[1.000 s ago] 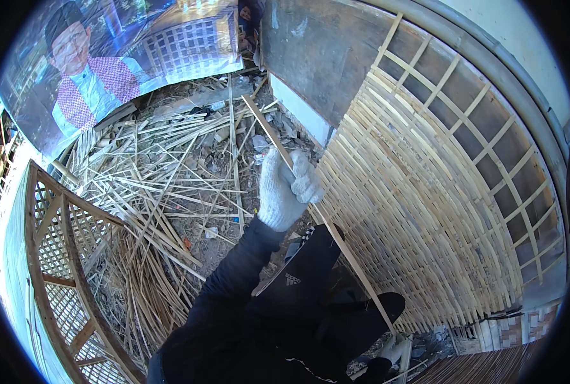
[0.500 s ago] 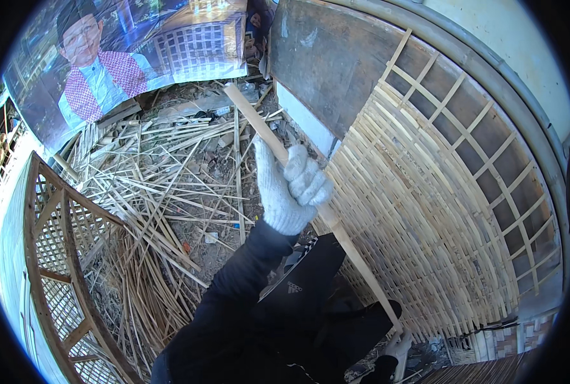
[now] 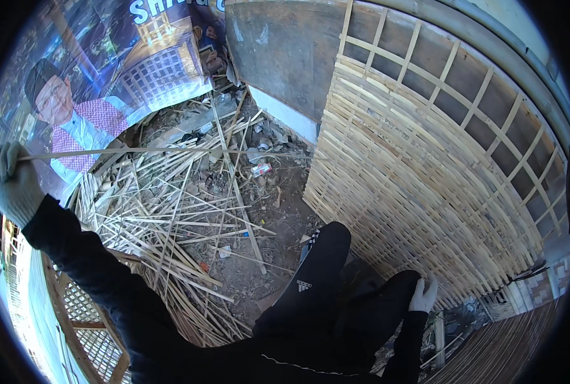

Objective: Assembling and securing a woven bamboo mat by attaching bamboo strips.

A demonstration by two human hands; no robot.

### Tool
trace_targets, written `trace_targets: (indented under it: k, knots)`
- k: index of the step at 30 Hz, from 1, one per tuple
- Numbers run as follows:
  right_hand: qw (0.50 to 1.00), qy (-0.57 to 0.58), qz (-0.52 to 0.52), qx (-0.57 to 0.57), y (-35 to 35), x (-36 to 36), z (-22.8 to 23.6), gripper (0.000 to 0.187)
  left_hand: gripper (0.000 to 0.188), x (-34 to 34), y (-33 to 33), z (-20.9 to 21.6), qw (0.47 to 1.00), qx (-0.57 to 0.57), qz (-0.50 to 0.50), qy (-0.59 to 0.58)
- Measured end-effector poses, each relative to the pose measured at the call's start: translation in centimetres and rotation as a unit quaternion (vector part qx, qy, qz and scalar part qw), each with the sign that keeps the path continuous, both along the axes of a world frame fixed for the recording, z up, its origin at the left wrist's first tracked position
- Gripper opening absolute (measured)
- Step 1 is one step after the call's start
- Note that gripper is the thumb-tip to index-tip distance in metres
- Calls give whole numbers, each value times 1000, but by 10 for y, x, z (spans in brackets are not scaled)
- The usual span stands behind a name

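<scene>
A long, thin bamboo strip (image 3: 170, 150) runs almost level across the upper part of the view. Its left end is in my left hand (image 3: 10, 179), a white-gloved fist at the far left with the arm stretched out. The other end of the strip reaches over to the edge of the woven bamboo panel (image 3: 413, 185), where it is hard to make out against the slats. At the lower right my right hand (image 3: 424, 296), also gloved, lies against my bent knee with its fingers extended, holding nothing.
Loose bamboo strips (image 3: 170, 217) litter the ground at left and centre. A lattice frame (image 3: 87, 323) stands at lower left, a printed banner (image 3: 163, 70) at upper left. Behind the panel are a dark board (image 3: 285, 57) and curved pipes (image 3: 490, 45).
My left hand has swung from the centre to the far left with the strip, which now lies crosswise. My right hand has moved from near the strip's lower end up beside my knee.
</scene>
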State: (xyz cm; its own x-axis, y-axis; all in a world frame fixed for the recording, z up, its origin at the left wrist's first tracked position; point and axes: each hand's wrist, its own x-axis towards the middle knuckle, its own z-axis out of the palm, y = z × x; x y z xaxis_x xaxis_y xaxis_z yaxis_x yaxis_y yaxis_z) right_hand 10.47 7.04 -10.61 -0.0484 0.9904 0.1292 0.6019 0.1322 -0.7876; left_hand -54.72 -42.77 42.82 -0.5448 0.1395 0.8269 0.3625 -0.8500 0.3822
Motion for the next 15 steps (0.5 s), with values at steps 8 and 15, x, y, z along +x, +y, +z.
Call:
trace_targets:
  k: [8, 15]
  knots:
    - [993, 102, 6, 65, -16, -77, 17, 43, 55, 109, 290, -232, 982, -162, 61, -77]
    - [980, -71, 135, 130, -47, -92, 23, 38, 37, 183, 364, -318, 979, -193, -20, -64]
